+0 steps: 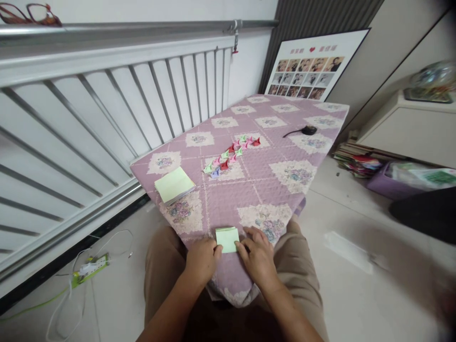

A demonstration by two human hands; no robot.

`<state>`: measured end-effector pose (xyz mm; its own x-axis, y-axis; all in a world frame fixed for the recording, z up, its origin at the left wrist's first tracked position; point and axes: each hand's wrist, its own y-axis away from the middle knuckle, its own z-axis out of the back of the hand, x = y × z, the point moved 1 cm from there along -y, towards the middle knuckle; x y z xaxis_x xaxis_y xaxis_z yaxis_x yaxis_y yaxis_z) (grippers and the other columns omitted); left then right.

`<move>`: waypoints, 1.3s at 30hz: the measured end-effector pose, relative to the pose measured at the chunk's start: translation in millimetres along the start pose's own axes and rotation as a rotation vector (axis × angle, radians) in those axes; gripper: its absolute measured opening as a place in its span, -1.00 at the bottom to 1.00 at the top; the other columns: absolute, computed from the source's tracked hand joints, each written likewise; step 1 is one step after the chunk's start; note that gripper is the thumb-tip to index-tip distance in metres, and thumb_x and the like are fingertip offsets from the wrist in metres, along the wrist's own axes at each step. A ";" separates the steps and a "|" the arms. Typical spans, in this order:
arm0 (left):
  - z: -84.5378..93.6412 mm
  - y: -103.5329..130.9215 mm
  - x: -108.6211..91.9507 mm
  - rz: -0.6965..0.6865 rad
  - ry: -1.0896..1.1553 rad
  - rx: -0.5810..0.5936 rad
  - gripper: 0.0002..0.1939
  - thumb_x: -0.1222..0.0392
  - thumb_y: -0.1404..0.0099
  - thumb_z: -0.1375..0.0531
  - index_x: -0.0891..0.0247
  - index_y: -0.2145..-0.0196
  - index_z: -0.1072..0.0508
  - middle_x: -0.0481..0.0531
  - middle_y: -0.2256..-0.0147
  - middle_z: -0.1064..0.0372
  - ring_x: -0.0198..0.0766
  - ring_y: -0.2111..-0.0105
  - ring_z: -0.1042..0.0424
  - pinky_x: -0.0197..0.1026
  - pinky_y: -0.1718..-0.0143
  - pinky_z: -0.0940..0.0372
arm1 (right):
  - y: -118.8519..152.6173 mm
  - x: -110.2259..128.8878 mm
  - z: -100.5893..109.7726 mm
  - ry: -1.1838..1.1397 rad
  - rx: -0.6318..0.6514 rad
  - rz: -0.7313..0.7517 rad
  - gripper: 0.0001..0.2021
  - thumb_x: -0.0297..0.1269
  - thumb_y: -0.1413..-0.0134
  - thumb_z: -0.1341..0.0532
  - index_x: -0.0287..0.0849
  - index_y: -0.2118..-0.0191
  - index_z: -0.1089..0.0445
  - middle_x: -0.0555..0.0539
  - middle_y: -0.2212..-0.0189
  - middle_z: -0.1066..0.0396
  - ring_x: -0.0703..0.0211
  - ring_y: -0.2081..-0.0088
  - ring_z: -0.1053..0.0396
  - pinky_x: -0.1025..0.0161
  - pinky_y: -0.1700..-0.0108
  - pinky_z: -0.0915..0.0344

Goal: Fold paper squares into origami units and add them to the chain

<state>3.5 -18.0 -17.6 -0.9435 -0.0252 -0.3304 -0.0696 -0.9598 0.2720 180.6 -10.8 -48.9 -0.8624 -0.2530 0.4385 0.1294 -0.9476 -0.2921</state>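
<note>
A folded pale green paper (pixel 227 240) lies flat near the front edge of the cloth-covered table (pixel 228 190). My left hand (pixel 204 256) touches its lower left side, thumb on the paper and fingers curled closed. At the right edge of the paper rests my right hand (pixel 257 251), its thumb at the corner and its fingers spread on the cloth. A stack of pale yellow-green square sheets (pixel 174 184) sits at the table's left. Beyond it, several small folded paper pieces (pixel 224 165) in green, pink, red and blue form slanting rows.
A black object with a thin cord or handle (pixel 309 130) lies at the table's far right. A white radiator (pixel 117 109) runs along the left side. A photo board (pixel 313 64) leans behind the table. On the floor at left is a power strip (pixel 90 270) with cables.
</note>
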 end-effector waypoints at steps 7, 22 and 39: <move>1.7 -4.5 -4.7 0.023 -0.089 0.031 -0.68 0.04 -0.35 -0.01 0.24 0.38 -0.47 0.05 0.30 -0.48 -0.19 0.27 -0.43 -0.22 0.36 -0.11 | -4.9 9.4 2.0 0.080 0.038 -0.076 -0.72 -0.13 -0.15 -0.16 -0.10 0.52 -0.40 -0.10 0.03 -0.35 -0.08 -0.07 -0.18 0.04 0.09 -0.17; -13.4 0.5 -2.4 -0.394 -0.143 -0.236 -0.72 0.13 -0.34 -0.10 0.17 0.02 -0.39 0.05 -0.05 -0.32 -0.07 -0.09 -0.22 0.00 -0.09 -0.10 | -9.5 13.2 5.5 0.097 0.057 -0.088 -0.77 -0.17 -0.10 -0.22 -0.10 0.53 -0.39 -0.09 0.03 -0.36 -0.05 -0.03 -0.20 0.05 0.13 -0.14; -31.4 -3.1 20.4 -0.682 -0.303 -0.056 -0.03 -0.36 -0.22 0.01 0.34 -0.33 0.21 0.23 -0.33 0.26 0.04 -0.31 0.20 0.17 -0.25 0.24 | -11.0 14.8 8.7 0.102 0.067 -0.105 -0.77 -0.15 -0.09 -0.23 -0.11 0.52 -0.39 -0.09 0.03 -0.37 -0.03 -0.05 -0.19 0.07 0.09 -0.11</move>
<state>-5.4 -24.3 -53.6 -0.7455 0.6510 -0.1433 -0.6622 -0.7479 0.0474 170.6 -5.8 -31.8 -0.9179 -0.1340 0.3736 0.0657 -0.9796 -0.1901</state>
